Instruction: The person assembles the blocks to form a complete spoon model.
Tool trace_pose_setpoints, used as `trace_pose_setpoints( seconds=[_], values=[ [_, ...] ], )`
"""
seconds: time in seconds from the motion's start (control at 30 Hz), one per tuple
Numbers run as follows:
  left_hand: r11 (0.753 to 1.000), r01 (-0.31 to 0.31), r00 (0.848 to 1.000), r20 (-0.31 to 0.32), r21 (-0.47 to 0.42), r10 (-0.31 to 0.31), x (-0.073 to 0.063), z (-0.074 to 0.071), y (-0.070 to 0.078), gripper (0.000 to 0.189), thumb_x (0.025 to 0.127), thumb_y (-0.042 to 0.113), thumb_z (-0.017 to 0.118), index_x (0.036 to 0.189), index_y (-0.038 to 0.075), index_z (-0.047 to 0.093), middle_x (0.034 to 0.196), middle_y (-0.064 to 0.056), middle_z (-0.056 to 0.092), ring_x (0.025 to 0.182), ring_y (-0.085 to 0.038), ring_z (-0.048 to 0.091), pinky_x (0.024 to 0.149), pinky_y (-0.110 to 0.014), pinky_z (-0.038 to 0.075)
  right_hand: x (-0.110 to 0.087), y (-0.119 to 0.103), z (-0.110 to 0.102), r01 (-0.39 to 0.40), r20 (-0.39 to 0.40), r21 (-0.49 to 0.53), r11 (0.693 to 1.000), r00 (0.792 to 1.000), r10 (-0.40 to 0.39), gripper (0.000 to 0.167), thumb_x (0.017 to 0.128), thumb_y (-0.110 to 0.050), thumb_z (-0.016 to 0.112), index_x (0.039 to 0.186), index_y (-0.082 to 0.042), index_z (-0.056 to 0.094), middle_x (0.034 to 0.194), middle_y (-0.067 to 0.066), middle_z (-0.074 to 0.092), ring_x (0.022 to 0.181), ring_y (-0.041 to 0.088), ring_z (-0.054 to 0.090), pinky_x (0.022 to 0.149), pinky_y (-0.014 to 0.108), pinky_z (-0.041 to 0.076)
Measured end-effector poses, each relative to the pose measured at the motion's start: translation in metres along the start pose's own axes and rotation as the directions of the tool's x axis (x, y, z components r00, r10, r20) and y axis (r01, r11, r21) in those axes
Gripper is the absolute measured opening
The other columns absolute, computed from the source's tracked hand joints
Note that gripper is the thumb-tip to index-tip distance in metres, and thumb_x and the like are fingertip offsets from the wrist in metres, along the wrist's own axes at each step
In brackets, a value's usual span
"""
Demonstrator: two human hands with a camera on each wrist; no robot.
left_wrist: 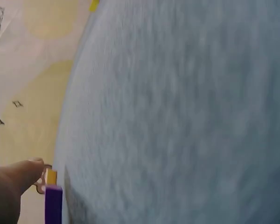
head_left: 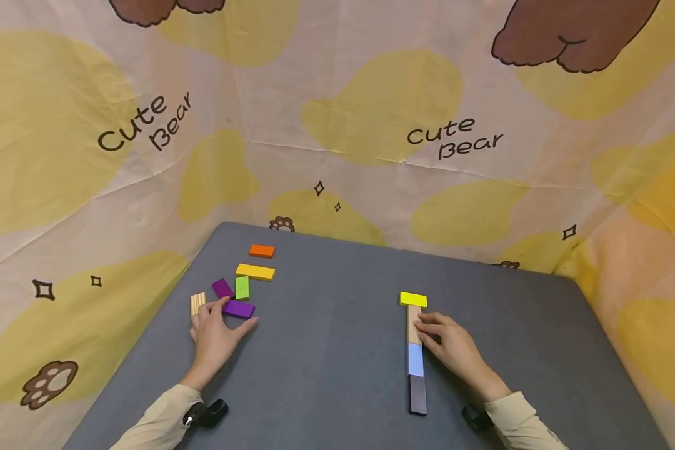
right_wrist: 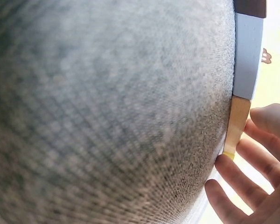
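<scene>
My right hand (head_left: pixel 454 351) is at a row of blocks on the right of the table, its fingertips at the edge of a plain wood block (head_left: pixel 414 325). In the right wrist view those fingers are slightly bent and spread. A yellow block (head_left: pixel 413 299) lies crosswise at the row's far end; a light blue block (head_left: pixel 415 360) and a dark block (head_left: pixel 418 395) continue it nearer. On the left, my left hand (head_left: pixel 214 340) reaches over a purple block (head_left: pixel 239 309), thumb spread away from the fingers. Pale striped wooden pieces (head_left: pixel 198 304) lie beside its fingers, partly hidden.
Behind the left hand lie another purple block (head_left: pixel 222 288), a green block (head_left: pixel 242 288), an orange-yellow block (head_left: pixel 255 272) and an orange block (head_left: pixel 262 251). The grey table (head_left: pixel 326 350) meets a patterned cloth (head_left: pixel 360 181) at its back and sides.
</scene>
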State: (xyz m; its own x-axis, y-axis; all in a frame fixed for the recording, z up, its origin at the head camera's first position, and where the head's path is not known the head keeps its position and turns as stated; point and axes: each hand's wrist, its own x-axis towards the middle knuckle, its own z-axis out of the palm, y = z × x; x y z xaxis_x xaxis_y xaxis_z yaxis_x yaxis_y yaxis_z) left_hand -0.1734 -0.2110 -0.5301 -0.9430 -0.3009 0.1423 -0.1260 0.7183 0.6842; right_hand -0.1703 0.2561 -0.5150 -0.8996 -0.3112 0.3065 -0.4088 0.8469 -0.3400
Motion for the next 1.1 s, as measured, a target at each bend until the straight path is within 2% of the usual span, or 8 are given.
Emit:
trace_pose_setpoints(
  seconds=[0.23, 0.43, 0.7, 0.93, 1.1],
  values=[
    [0.999, 0.021, 1.000, 0.015, 0.050, -0.022, 0.0068, -0.0003, -0.0036, 0.088, 0.076, 0.045, 0.083, 0.141, 0.000, 0.046, 0.136, -0.029, 0.043, 0.118, -0.042, 0.034, 0.092, -0.060, 0.023, -0.0011, 0.0012, 0.0010, 0.010, -0.019, -0.004, 1.000, 1.000, -0.010, 0.032, 0.084, -0.015, 0.078, 0.116, -0.009, 0.075, 0.120, 0.006, 0.070, 0.113, 0.029, 0.066, 0.090, 0.047, 0.055],
    [0.997, 0.027, 1.000, 0.012, 0.069, -0.027, 0.0081, 0.0012, -0.0041, 0.086, 0.077, 0.042, 0.083, 0.141, -0.002, 0.046, 0.135, -0.029, 0.044, 0.114, -0.042, 0.035, 0.091, -0.060, 0.023, -0.0010, 0.0012, 0.0017, 0.012, -0.020, -0.010, 1.000, 1.000, -0.013, 0.032, 0.085, -0.015, 0.078, 0.116, -0.009, 0.075, 0.120, 0.006, 0.070, 0.113, 0.028, 0.066, 0.090, 0.047, 0.055],
    [0.998, 0.025, 1.000, 0.005, 0.065, -0.026, 0.0084, 0.0031, -0.0034, 0.082, 0.079, 0.039, 0.082, 0.140, -0.003, 0.047, 0.133, -0.028, 0.044, 0.112, -0.042, 0.035, 0.089, -0.059, 0.023, -0.0014, 0.0022, 0.0017, 0.005, -0.009, -0.004, 1.000, 1.000, -0.005, 0.033, 0.084, -0.015, 0.078, 0.117, -0.009, 0.075, 0.120, 0.006, 0.070, 0.114, 0.029, 0.065, 0.091, 0.047, 0.054],
    [0.998, 0.036, 0.999, 0.006, 0.047, -0.036, 0.0070, 0.0014, -0.0017, 0.083, 0.079, 0.039, 0.081, 0.140, -0.004, 0.045, 0.136, -0.030, 0.042, 0.118, -0.043, 0.034, 0.090, -0.060, 0.022, -0.0013, 0.0018, 0.0012, 0.010, -0.010, -0.005, 1.000, 1.000, -0.010, 0.033, 0.084, -0.015, 0.078, 0.116, -0.009, 0.075, 0.120, 0.006, 0.070, 0.114, 0.029, 0.066, 0.090, 0.047, 0.054],
    [1.000, 0.027, 0.999, -0.019, 0.015, -0.027, 0.0102, -0.0019, -0.0009, 0.080, 0.080, 0.039, 0.082, 0.139, -0.002, 0.047, 0.132, -0.028, 0.044, 0.119, -0.042, 0.034, 0.091, -0.060, 0.022, -0.0013, 0.0027, 0.0012, 0.008, -0.012, 0.000, 1.000, 1.000, -0.008, 0.033, 0.084, -0.014, 0.078, 0.116, -0.008, 0.074, 0.120, 0.007, 0.070, 0.114, 0.030, 0.066, 0.090, 0.047, 0.054]
  ],
)
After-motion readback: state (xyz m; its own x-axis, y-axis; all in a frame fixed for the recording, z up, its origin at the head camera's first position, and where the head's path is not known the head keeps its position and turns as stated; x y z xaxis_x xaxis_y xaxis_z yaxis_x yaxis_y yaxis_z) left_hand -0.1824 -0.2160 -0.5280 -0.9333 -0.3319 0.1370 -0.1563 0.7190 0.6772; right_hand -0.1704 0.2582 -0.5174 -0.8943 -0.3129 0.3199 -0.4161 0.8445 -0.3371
